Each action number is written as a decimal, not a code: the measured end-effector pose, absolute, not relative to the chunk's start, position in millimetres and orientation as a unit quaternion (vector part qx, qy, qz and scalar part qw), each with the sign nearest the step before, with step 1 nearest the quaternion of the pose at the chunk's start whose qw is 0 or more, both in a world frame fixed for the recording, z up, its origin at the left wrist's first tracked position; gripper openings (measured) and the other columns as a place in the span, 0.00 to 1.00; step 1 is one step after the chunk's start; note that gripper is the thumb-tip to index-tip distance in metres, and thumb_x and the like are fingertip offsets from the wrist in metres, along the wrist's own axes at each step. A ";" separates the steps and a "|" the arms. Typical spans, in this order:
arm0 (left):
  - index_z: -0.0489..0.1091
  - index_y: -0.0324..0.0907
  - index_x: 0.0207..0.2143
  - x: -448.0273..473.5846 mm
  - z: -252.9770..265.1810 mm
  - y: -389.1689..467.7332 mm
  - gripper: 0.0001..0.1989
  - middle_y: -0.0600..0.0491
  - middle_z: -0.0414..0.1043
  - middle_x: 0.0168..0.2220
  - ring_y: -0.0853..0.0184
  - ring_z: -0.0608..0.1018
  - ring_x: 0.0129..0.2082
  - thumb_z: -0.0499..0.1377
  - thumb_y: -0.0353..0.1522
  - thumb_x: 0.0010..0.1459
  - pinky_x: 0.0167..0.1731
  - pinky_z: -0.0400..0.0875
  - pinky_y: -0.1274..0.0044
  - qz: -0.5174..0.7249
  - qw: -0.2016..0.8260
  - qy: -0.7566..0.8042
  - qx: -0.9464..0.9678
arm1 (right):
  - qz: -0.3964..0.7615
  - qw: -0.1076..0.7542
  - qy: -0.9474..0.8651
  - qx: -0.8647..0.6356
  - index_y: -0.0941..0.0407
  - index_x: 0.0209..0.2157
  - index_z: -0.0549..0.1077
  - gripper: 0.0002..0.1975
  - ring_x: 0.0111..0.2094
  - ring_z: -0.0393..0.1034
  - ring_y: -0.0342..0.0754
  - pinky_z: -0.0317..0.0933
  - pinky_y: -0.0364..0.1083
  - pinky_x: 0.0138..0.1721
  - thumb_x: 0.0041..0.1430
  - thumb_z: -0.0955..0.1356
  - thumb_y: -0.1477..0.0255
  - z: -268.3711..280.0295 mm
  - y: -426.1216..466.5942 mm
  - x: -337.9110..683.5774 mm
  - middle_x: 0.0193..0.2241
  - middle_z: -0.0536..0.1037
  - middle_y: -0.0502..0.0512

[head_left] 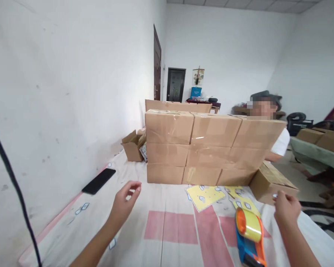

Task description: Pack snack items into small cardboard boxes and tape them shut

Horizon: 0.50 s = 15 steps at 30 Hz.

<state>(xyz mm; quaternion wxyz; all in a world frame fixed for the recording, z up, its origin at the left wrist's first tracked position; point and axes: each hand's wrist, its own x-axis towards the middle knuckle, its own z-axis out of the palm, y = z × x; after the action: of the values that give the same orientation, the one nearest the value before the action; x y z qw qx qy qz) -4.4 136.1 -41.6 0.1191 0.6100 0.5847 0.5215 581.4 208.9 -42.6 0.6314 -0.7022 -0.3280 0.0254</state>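
Note:
Above the patterned cloth, my left hand (124, 197) is loosely curled, with a gap between thumb and fingers and nothing visible in it. It is nearest to the left end of a stack of taped cardboard boxes (207, 155). My right hand (288, 207) is pinched closed in front of a single taped cardboard box (277, 178). A small white spot shows at its fingertips; I cannot tell whether it is held or lies on the box. An orange and blue tape dispenser (250, 237) with a roll of yellowish tape lies left of my right hand.
A black phone (98, 181) lies by the wall. Behind it stands an open small carton (133, 146). The cloth (133, 237) covers the table. A person (281, 142) sits behind the stack. More boxes (320, 139) rest on another table to the right. A black cable (13, 185) hangs at left.

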 end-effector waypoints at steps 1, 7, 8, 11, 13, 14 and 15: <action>0.73 0.48 0.37 -16.8 -38.1 156.1 0.12 0.53 0.79 0.36 0.61 0.80 0.37 0.55 0.43 0.61 0.35 0.77 0.71 0.511 0.109 0.597 0.609 | 0.014 0.625 -0.348 -0.699 0.42 0.26 0.64 0.13 0.28 0.71 0.65 0.61 0.65 0.29 0.52 0.63 0.49 -29.0 203.7 568.7 0.23 0.68 0.61; 0.67 0.41 0.56 -88.6 -22.5 294.3 0.26 0.40 0.65 0.63 0.47 0.66 0.63 0.59 0.31 0.54 0.63 0.61 0.57 0.496 0.009 0.667 0.556 | 0.073 0.532 -0.633 -0.558 0.45 0.31 0.72 0.14 0.32 0.72 0.60 0.68 0.63 0.37 0.57 0.67 0.51 23.7 191.1 383.2 0.30 0.75 0.60; 0.63 0.41 0.61 -95.9 -20.9 314.0 0.31 0.41 0.59 0.67 0.47 0.63 0.65 0.60 0.30 0.53 0.64 0.58 0.58 0.492 0.005 0.671 0.554 | 0.122 0.491 -0.691 -0.516 0.46 0.32 0.73 0.14 0.32 0.73 0.59 0.70 0.62 0.37 0.58 0.67 0.52 20.0 193.1 335.6 0.31 0.76 0.60; 0.58 0.43 0.64 -108.0 -18.2 360.9 0.37 0.41 0.54 0.70 0.48 0.65 0.64 0.62 0.26 0.52 0.60 0.63 0.62 0.475 0.020 0.682 0.556 | 0.297 0.368 -0.786 -0.398 0.49 0.48 0.74 0.16 0.38 0.77 0.54 0.74 0.57 0.40 0.61 0.66 0.59 -8.9 210.4 186.7 0.50 0.76 0.61; 0.62 0.44 0.61 -112.1 -18.2 380.9 0.32 0.40 0.60 0.65 0.50 0.70 0.60 0.61 0.24 0.52 0.55 0.67 0.65 0.462 0.035 0.689 0.557 | 0.391 0.303 -0.755 -0.431 0.52 0.60 0.66 0.29 0.35 0.78 0.50 0.75 0.53 0.34 0.58 0.68 0.66 -29.9 235.6 98.1 0.61 0.66 0.66; 0.65 0.44 0.57 -114.3 -19.0 387.6 0.28 0.40 0.65 0.61 0.52 0.73 0.57 0.60 0.24 0.53 0.53 0.68 0.66 0.457 0.040 0.692 0.558 | 0.417 0.284 -0.714 -0.486 0.54 0.64 0.62 0.32 0.32 0.78 0.50 0.74 0.52 0.30 0.57 0.67 0.69 -37.0 252.3 61.0 0.62 0.66 0.68; 0.68 0.44 0.53 -116.9 -20.4 392.1 0.22 0.41 0.69 0.56 0.54 0.75 0.54 0.59 0.23 0.55 0.51 0.69 0.68 0.452 0.044 0.694 0.559 | 0.417 0.280 -0.697 -0.511 0.58 0.66 0.58 0.34 0.31 0.78 0.52 0.73 0.53 0.28 0.58 0.66 0.71 -41.2 271.0 29.8 0.59 0.68 0.73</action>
<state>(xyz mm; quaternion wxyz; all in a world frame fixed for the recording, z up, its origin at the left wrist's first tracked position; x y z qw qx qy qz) -116.9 392.1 -20.4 0.0438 0.5592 0.6938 0.4517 29.8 271.0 -41.2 0.2804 -0.5115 -0.6970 0.4171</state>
